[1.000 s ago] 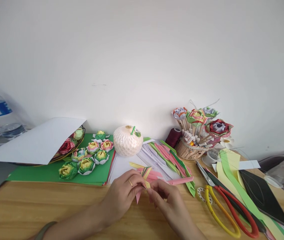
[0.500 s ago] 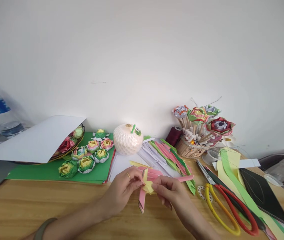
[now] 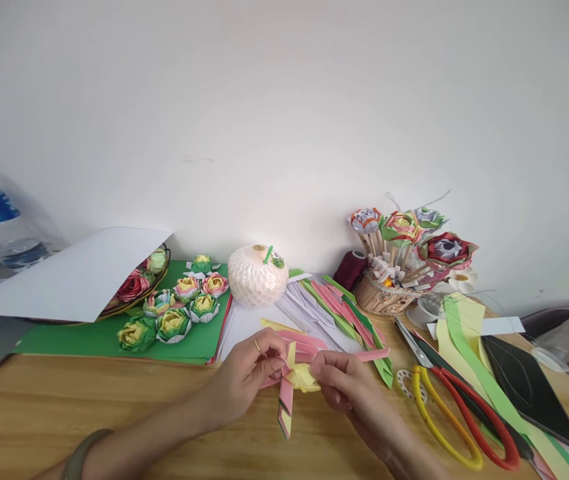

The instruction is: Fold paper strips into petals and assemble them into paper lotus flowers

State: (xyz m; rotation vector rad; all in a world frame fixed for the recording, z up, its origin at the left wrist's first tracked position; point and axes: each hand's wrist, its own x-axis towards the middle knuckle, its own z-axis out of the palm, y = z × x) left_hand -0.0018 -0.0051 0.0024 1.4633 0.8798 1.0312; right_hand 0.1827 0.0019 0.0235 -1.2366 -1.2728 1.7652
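A folded piece of yellow and pink paper (image 3: 300, 377) is held between both hands above the wooden table. My left hand (image 3: 257, 370), with a ring on one finger, pinches its left side, where pink strips cross. My right hand (image 3: 341, 383) grips the yellow part from the right, fingers closed. Pink and yellow strip ends hang down below the fingers. Just behind the hands lie loose folded strips (image 3: 344, 310) in pink, green, white and yellow.
Folded paper flowers (image 3: 173, 325) sit on green sheets at the left, beside a white textured ball (image 3: 257, 277). Flowers on sticks stand in a basket (image 3: 383, 296) at the back right. Scissors (image 3: 457, 407), paper strips and a dark tablet-like board (image 3: 529, 390) lie at the right.
The yellow part has spread wider between the fingers, and my right hand has shifted slightly right. The hanging strip ends now reach a little lower. Both hands keep hold of the paper.
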